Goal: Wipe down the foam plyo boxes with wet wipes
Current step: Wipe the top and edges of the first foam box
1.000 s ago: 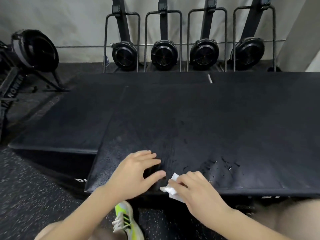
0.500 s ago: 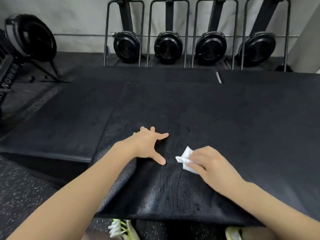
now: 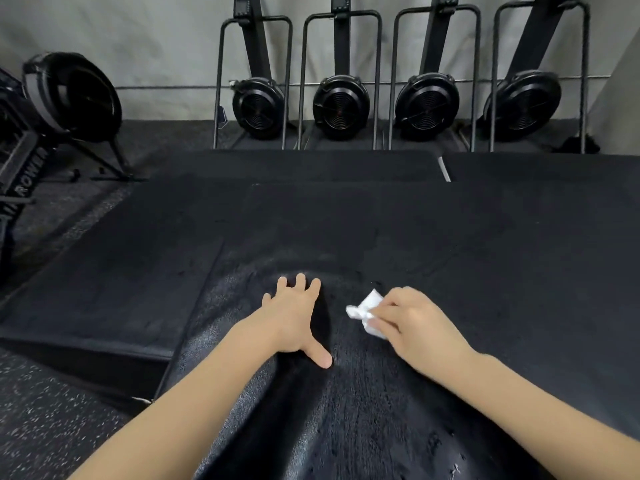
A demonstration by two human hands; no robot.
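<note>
Box top (image 3: 450, 237) open; rowers (image 3: 341, 107) behind.

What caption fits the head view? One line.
Right hand rubs a wet wipe across the plyo box; left hand braces flat.

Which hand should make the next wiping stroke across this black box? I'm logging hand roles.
The right hand: its fingers already pinch the wet wipe against the foam plyo box. The left hand lies flat and spread, holding nothing, better for bracing.

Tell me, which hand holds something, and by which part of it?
The right hand grips the wet wipe by its right side. The left hand holds nothing.
</note>
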